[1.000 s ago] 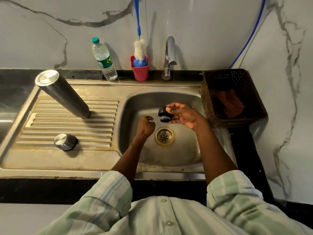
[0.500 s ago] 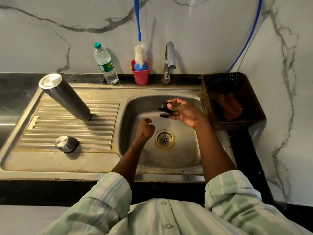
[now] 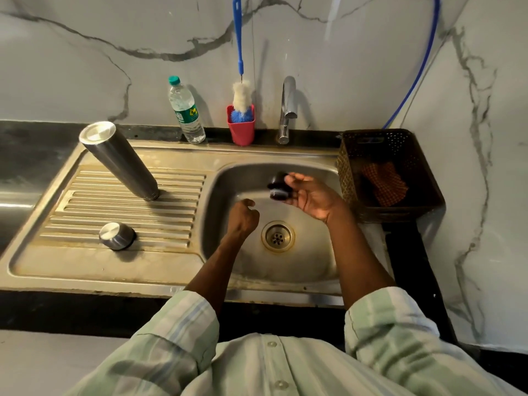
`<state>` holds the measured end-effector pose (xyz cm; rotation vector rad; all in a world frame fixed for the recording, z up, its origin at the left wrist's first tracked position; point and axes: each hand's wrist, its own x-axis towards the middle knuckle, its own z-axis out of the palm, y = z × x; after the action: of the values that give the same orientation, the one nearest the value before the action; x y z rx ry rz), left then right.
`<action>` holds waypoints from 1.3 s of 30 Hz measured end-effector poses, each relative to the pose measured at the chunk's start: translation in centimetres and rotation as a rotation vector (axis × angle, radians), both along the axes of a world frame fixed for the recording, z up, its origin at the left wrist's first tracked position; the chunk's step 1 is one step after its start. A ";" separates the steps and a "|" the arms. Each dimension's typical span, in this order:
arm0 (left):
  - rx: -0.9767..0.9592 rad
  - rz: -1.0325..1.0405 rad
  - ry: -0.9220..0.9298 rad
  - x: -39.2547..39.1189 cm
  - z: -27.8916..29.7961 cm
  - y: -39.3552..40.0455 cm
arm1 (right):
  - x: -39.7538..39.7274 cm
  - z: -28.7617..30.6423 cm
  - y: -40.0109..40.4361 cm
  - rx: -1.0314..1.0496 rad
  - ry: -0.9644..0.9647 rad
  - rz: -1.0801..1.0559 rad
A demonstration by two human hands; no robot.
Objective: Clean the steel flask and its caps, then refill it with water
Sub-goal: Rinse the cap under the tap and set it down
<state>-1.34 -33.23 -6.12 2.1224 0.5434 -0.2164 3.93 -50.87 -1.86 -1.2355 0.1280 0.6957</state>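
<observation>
Head view: inner stopper held over the basin, flask and outer cap draining.

The right hand (image 3: 313, 195) holds the black stopper (image 3: 279, 186) in its fingertips above the sink (image 3: 308, 261); the left hand (image 3: 243, 217) is curled, holding nothing. One steel flask (image 3: 118, 160) stands mouth-down on the ribbed drainboard (image 3: 85, 261), with one steel cap (image 3: 116, 236) near it. Wet steel probably turns slippery; the flask looks rigid and light when empty, best gripped round mid-body. Counted: one flask, two caps, one tap (image 3: 288, 110), one bottle brush (image 3: 241, 92), one water bottle (image 3: 185, 111).
</observation>
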 end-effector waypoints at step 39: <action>0.153 0.422 -0.452 -10.2 0.0 25.9 | -9.4 -3.7 32.2 -0.793 -0.666 0.041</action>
<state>-11.52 -7.36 -6.09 2.0536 0.7308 0.5438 -5.49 -18.66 -5.59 -2.1763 -0.1975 0.2201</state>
